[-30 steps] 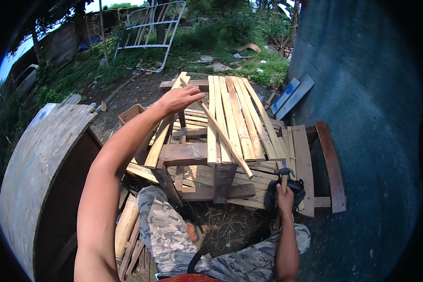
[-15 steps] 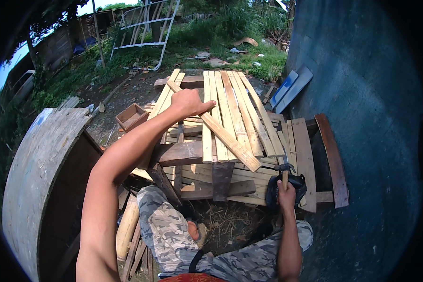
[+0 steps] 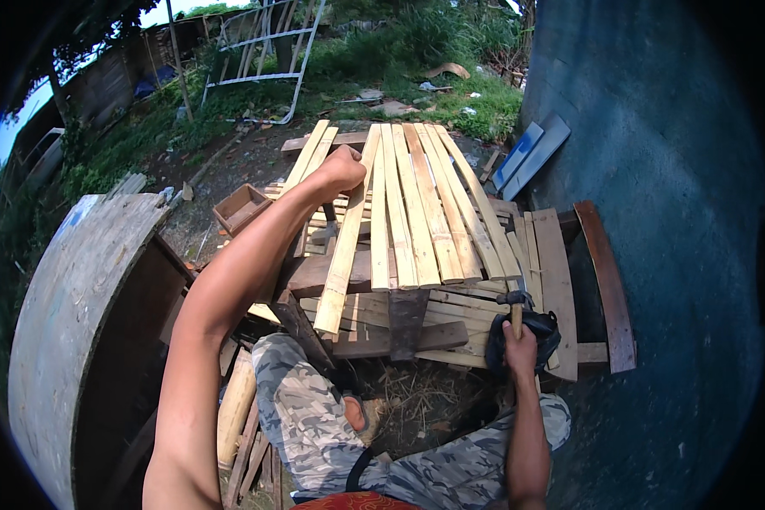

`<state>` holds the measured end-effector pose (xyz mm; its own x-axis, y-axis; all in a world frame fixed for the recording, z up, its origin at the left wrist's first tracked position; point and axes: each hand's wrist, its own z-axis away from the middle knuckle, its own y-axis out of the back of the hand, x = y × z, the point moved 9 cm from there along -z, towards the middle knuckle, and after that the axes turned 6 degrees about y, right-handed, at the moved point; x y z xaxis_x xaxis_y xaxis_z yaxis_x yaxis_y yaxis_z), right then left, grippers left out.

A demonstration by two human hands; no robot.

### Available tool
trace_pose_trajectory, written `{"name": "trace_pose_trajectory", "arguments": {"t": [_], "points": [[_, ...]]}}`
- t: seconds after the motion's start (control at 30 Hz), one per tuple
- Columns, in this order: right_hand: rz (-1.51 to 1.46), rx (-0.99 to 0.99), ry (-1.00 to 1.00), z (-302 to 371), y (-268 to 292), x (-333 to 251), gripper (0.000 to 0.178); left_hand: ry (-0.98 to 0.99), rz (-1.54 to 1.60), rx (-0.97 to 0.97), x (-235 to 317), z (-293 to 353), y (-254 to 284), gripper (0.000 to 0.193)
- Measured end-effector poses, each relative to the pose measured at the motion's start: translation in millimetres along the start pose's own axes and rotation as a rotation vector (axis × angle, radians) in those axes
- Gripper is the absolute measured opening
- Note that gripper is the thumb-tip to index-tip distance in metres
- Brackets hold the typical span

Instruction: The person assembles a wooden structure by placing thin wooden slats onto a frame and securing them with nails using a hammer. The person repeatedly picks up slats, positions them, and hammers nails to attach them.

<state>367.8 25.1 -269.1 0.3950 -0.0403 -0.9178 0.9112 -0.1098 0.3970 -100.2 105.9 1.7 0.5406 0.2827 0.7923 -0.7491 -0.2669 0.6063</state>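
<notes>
My left hand (image 3: 345, 170) is closed around the upper part of a pale bamboo slat (image 3: 342, 276). That slat lies slanted across the wooden frame, its near end jutting past the dark front beam (image 3: 327, 274) toward me. Just right of it, a row of several bamboo slats (image 3: 412, 204) runs away from me over the frame, with narrow gaps between. My right hand (image 3: 519, 347) grips the wooden handle of a hammer (image 3: 517, 316), its dark head upward. Behind the hammer sits a black bag (image 3: 546, 333). Another tool with a dark handle (image 3: 329, 212) shows under my left wrist.
More slats (image 3: 313, 157) lie on the frame's left. A brown box (image 3: 241, 208) is on the ground beyond. A curved grey board (image 3: 85, 297) stands at left. The blue wall (image 3: 663, 255) rises at right, with a leaning panel (image 3: 535, 157). Bamboo pieces (image 3: 235, 408) lie by my leg.
The slat in my left hand has swung from lying diagonally across the row to the row's left side, its near end moving left toward me. My right hand stays with the hammer.
</notes>
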Motion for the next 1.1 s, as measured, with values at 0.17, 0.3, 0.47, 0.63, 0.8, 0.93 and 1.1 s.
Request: {"name": "trace_pose_trajectory", "arguments": {"t": [0.17,0.3,0.47,0.63,0.8,0.93,1.1], "points": [[0.063,0.003,0.015,1,-1,-3,0.039,0.091,0.219,0.15,-28,-25,-4,0.028],[0.072,0.002,0.018,2,-2,-5,0.04,0.22,0.375,0.134,-44,-40,-15,0.032],[0.091,-0.018,0.007,1,-5,-4,0.04,0.315,0.363,0.158,-57,-56,-18,0.037],[0.088,-0.03,-0.001,0,-10,-1,0.04,0.15,0.44,0.19,-50,-54,-26,0.018],[0.148,-0.044,0.036,-2,-16,-1,0.037,0.174,0.355,0.241,-47,-44,-25,0.024],[0.158,-0.063,0.042,-6,-22,5,0.038,0.117,0.169,0.33,-32,-42,-19,0.027],[0.215,-0.048,0.089,-9,-23,5,0.042,0.183,0.246,0.349,-33,-32,-20,0.027]]}}
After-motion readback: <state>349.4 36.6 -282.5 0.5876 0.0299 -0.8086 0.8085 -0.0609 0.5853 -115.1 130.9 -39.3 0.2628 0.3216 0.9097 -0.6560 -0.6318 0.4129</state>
